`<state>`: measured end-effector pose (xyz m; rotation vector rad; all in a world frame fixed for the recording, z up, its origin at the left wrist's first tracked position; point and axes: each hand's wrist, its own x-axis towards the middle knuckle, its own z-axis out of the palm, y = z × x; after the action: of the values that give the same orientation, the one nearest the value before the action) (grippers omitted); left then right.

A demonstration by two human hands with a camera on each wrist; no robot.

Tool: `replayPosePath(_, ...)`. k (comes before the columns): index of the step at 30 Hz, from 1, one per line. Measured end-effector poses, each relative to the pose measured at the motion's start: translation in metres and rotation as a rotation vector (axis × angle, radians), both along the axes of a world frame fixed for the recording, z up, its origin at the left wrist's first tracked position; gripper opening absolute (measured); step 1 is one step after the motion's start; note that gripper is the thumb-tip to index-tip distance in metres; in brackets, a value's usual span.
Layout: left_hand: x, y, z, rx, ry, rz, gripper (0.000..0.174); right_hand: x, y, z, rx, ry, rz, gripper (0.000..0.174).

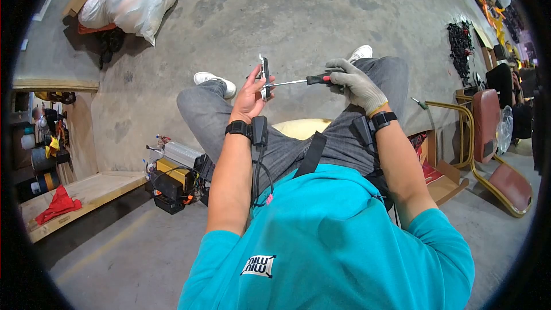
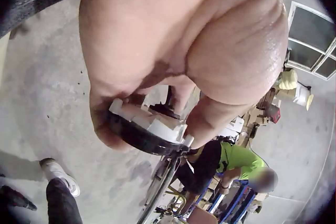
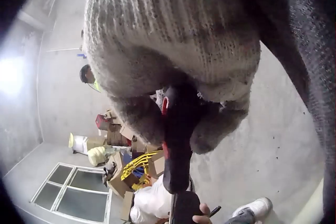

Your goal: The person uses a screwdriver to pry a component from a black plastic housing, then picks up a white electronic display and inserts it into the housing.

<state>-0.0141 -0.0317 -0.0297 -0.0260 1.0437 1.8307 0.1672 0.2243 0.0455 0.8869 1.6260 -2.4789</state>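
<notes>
My bare left hand [image 1: 248, 99] holds a small black and white part [image 1: 264, 72] upright over the floor between my legs. The left wrist view shows the part [image 2: 144, 137] as a curved black rim with a white notched inner piece, gripped between thumb and fingers. In my right hand [image 1: 361, 87], which wears a grey knit glove, is a screwdriver [image 1: 318, 80] with a black and red handle. Its metal shaft points left, and the tip is right at the lower part of the piece. The right wrist view has the gloved fingers around the handle [image 3: 178, 155].
White bags [image 1: 140, 3] and cardboard lie at the far left. A wooden ledge [image 1: 86, 204] with a red cloth [image 1: 59, 205] and a cluster of equipment [image 1: 172, 178] are on my left. A chair [image 1: 488, 132] and an open box [image 1: 445, 181] stand right. Another person [image 2: 236, 163] is nearby.
</notes>
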Motion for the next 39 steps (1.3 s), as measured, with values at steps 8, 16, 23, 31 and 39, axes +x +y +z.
replayPosePath(8,0.001,0.0,0.002,0.0,-0.004,0.02,0.065,0.002,0.012,-0.01,-0.06,-0.119,0.16,0.034)
replayPosePath(16,0.0,0.0,0.001,0.003,-0.016,0.017,0.065,0.002,0.0,0.005,-0.073,-0.01,0.038,0.031)
replayPosePath(23,0.0,0.0,0.0,0.004,-0.021,0.016,0.066,0.001,0.007,-0.01,-0.024,-0.021,0.065,0.03)
replayPosePath(31,-0.003,0.0,-0.006,-0.022,-0.033,0.06,0.06,0.001,0.009,-0.009,-0.065,0.003,-0.007,0.028)
replayPosePath(39,-0.004,-0.001,0.002,-0.007,-0.155,0.176,0.039,-0.001,0.008,-0.006,-0.018,-0.048,-0.067,0.023)
